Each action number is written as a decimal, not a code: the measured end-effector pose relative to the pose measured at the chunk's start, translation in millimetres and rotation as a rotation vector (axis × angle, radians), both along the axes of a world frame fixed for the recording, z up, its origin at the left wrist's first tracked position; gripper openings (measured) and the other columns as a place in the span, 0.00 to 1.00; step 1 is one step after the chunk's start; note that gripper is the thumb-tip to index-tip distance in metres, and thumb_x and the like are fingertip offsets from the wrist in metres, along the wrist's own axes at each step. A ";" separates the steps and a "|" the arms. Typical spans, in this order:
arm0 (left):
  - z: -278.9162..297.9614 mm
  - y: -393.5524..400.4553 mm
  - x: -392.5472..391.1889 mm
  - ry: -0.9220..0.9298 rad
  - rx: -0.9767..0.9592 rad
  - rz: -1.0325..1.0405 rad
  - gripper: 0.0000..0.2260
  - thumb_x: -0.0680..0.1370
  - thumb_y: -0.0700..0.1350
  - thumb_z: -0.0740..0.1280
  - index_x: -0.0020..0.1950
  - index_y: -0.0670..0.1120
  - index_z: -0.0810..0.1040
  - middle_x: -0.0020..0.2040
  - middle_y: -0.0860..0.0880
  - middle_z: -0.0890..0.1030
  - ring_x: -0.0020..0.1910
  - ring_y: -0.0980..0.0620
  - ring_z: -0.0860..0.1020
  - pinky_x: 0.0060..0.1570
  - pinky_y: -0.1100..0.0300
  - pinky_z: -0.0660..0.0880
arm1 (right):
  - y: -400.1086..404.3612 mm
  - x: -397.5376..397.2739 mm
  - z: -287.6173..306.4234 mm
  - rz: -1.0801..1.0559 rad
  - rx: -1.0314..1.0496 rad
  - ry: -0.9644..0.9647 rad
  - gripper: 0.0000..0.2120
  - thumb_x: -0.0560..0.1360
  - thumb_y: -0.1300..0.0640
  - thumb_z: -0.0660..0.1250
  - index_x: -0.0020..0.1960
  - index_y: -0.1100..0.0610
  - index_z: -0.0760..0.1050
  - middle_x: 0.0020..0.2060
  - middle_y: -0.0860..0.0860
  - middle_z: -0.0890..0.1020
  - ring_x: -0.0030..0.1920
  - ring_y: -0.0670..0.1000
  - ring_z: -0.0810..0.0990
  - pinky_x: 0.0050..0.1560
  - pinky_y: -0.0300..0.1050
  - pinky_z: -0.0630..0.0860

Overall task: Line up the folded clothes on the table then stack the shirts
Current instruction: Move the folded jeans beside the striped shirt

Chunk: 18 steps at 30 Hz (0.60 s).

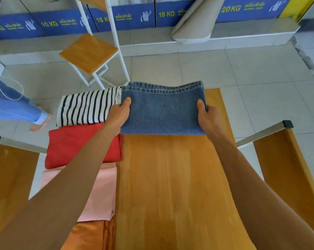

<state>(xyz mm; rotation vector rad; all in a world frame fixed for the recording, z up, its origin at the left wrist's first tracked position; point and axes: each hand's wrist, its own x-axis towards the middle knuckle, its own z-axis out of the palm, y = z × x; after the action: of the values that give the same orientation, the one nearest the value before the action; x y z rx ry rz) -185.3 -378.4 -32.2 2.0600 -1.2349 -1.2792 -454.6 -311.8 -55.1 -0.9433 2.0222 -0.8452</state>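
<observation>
The orange garment [91, 237] is cut off by the bottom edge.

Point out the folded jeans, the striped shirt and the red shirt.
folded jeans [163, 112], head view, middle of the denim between the hands
striped shirt [84, 107], head view, centre of the striped top face
red shirt [71, 143], head view, visible left part beside the forearm

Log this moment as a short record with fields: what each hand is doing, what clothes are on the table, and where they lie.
left hand: left hand grips the left edge of the folded blue denim jeans
right hand: right hand grips the jeans' right edge
jeans position: far end of the wooden table
left-side column, far to near: black-and-white striped folded shirt, red folded shirt, pink folded shirt, orange folded garment
stacking: not yet done
</observation>
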 end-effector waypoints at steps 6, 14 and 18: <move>-28.9 0.3 2.3 -0.156 -0.016 -0.110 0.18 0.79 0.46 0.59 0.67 0.43 0.70 0.58 0.46 0.77 0.50 0.47 0.76 0.41 0.57 0.71 | -24.1 -0.1 -35.0 0.222 0.125 0.064 0.18 0.83 0.48 0.55 0.64 0.58 0.73 0.50 0.53 0.79 0.45 0.53 0.77 0.40 0.46 0.72; -45.2 -0.9 -3.6 -0.260 -0.171 -0.116 0.21 0.81 0.44 0.58 0.75 0.46 0.63 0.69 0.43 0.72 0.64 0.42 0.74 0.54 0.54 0.72 | -36.2 4.6 -43.2 0.174 0.033 -0.009 0.14 0.84 0.53 0.54 0.57 0.58 0.76 0.43 0.55 0.80 0.42 0.53 0.77 0.39 0.47 0.73; -51.1 -2.1 -1.7 -0.365 -0.165 -0.150 0.19 0.82 0.46 0.57 0.73 0.46 0.65 0.67 0.42 0.75 0.62 0.41 0.75 0.58 0.48 0.74 | -37.9 9.9 -50.7 0.148 -0.021 -0.065 0.17 0.84 0.51 0.53 0.67 0.54 0.73 0.51 0.52 0.81 0.51 0.51 0.80 0.49 0.49 0.78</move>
<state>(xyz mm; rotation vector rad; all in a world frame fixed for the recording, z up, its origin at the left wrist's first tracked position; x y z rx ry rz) -187.0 -380.5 -83.3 2.1744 -1.6208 -0.8451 -444.7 -349.7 -105.8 -1.0496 1.8667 -0.8073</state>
